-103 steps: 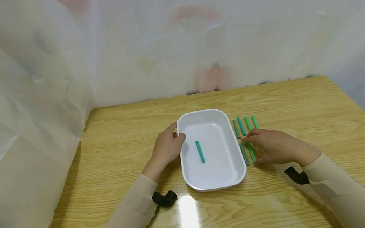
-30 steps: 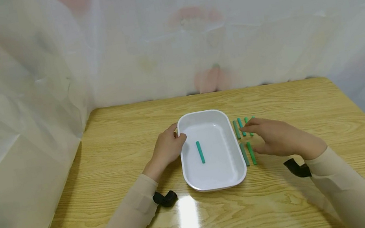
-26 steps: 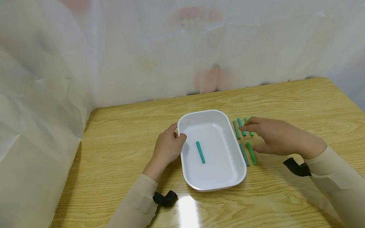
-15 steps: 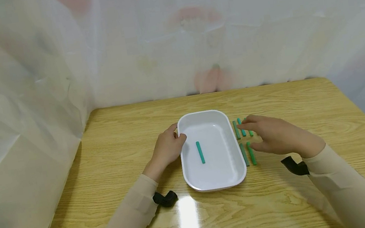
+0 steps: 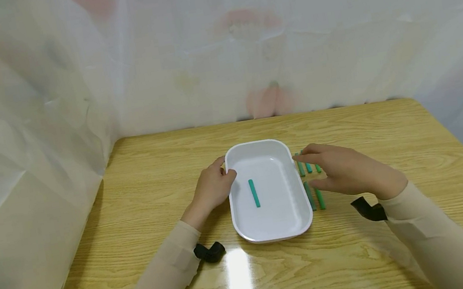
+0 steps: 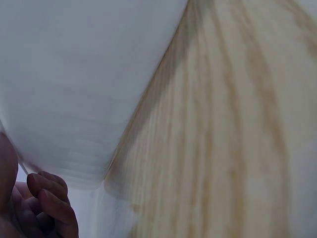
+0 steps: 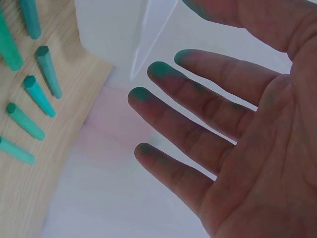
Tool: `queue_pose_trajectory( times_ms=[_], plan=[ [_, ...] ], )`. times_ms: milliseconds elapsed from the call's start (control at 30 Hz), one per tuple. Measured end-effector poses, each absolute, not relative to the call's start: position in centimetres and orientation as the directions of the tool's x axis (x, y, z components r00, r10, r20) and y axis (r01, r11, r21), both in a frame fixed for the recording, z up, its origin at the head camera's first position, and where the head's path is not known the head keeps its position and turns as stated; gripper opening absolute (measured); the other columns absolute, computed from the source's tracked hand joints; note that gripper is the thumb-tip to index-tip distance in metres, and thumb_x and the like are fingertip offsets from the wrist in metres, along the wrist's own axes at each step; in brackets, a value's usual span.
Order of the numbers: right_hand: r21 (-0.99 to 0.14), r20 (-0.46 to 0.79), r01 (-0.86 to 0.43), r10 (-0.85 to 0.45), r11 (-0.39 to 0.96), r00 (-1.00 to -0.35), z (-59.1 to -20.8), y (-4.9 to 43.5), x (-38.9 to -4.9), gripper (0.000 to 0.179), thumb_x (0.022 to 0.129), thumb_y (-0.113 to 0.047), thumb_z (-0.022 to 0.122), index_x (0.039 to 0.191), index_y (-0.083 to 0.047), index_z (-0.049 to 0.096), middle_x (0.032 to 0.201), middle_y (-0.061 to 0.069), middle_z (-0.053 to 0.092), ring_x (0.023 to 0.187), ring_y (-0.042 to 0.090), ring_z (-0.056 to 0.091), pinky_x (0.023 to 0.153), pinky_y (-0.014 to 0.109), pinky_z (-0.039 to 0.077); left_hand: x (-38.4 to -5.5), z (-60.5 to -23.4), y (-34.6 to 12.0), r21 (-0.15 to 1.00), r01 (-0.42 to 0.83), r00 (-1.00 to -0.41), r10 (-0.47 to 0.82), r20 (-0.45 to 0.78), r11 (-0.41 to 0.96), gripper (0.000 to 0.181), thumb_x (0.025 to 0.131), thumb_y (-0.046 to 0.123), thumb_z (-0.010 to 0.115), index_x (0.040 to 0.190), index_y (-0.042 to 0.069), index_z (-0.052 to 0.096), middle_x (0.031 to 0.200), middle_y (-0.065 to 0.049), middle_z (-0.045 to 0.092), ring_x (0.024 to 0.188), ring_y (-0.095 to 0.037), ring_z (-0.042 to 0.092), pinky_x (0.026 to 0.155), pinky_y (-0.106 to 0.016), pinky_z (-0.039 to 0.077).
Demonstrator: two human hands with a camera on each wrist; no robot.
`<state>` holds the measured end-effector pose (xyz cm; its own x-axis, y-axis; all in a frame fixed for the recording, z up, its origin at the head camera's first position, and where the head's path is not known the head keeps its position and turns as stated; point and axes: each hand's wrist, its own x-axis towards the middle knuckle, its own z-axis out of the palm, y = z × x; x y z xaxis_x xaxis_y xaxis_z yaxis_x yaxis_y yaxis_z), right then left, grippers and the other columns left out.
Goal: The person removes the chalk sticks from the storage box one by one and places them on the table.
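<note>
In the head view my left hand (image 5: 210, 184) grips the left rim of a white tray (image 5: 278, 213), thumb over the edge. In the left wrist view its fingers (image 6: 54, 206) curl beside the tray's outer wall. One teal-green chalk stick (image 5: 254, 193) lies inside the tray. My right hand (image 5: 346, 166) hovers by the tray's right rim, above several green chalk sticks (image 5: 320, 198) and partly hiding them. In the right wrist view its fingers are straight and spread, holding nothing, with green-stained fingertips (image 7: 161, 69). Two rows of chalk sticks (image 7: 48, 72) lie beside the tray.
The wooden table (image 5: 159, 176) carries the tray and sticks. A pale patterned sheet (image 5: 182, 61) hangs behind the table and along its left side. Black pieces (image 5: 209, 252) are strapped at both wrists.
My right hand has risen off the near row, moved back over the far row, then shifted left towards the tray rim. The left hand, tray and chalk sticks stay put.
</note>
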<state>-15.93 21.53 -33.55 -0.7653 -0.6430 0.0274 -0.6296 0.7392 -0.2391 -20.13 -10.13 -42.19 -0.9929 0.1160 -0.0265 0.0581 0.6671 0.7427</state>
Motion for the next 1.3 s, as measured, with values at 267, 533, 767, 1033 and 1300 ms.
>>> queue_pose_trajectory(
  times_ms=[267,533,767,1033,1300],
  plan=[
    [-0.249,0.016,-0.63,-0.647,0.735,-0.762,-33.4,20.6,-16.0,0.06,0.09,-0.024,0.081,0.143,-0.006,0.06,0.136,0.008,0.063,0.107,0.023,0.068,0.086,0.043,0.057,-20.2,-42.2,-10.1,0.738,0.05,-0.993,0.111,-0.033,0.673,0.049,0.101,0.026,0.054,0.148,0.015,0.055,0.064,-0.002,0.047,0.052,-0.015,0.042,0.048,-0.028,0.036],
    [-0.241,0.031,-0.651,-0.664,0.72,-0.747,-33.4,20.0,-16.1,0.059,0.09,-0.024,0.08,0.143,-0.008,0.061,0.136,0.007,0.063,0.109,0.023,0.067,0.089,0.043,0.057,-20.1,-42.2,-10.2,0.74,0.071,-0.992,0.122,-0.014,0.669,0.051,0.1,0.029,0.051,0.148,0.015,0.055,0.063,-0.001,0.043,0.051,-0.014,0.039,0.048,-0.028,0.034],
    [-0.258,0.033,-0.655,-0.671,0.71,-0.741,-33.3,19.4,-16.0,0.058,0.089,-0.023,0.08,0.142,-0.008,0.062,0.134,0.006,0.063,0.105,0.022,0.068,0.087,0.041,0.056,-20.1,-42.2,-10.2,0.741,0.062,-0.993,0.117,-0.022,0.669,0.05,0.099,0.029,0.051,0.147,0.015,0.055,0.063,-0.001,0.044,0.051,-0.014,0.04,0.049,-0.028,0.035],
    [-0.252,0.001,-0.653,-0.675,0.714,-0.738,-33.3,18.5,-16.0,0.059,0.091,-0.024,0.079,0.145,-0.009,0.059,0.137,0.006,0.061,0.103,0.022,0.067,0.087,0.042,0.056,-20.2,-42.2,-10.1,0.741,0.051,-0.993,0.112,-0.033,0.67,0.05,0.101,0.027,0.053,0.149,0.015,0.054,0.064,-0.002,0.046,0.052,-0.014,0.041,0.048,-0.028,0.036],
    [-0.256,-0.007,-0.667,-0.692,0.699,-0.722,-33.5,17.9,-16.2,0.06,0.091,-0.024,0.078,0.145,-0.007,0.059,0.139,0.011,0.061,0.11,0.024,0.065,0.088,0.04,0.056,-20.3,-42.4,-10.2,0.734,0.06,-0.993,0.117,-0.027,0.677,0.05,0.1,0.029,0.051,0.148,0.015,0.055,0.064,-0.001,0.047,0.053,-0.014,0.041,0.049,-0.027,0.036]
  ],
)
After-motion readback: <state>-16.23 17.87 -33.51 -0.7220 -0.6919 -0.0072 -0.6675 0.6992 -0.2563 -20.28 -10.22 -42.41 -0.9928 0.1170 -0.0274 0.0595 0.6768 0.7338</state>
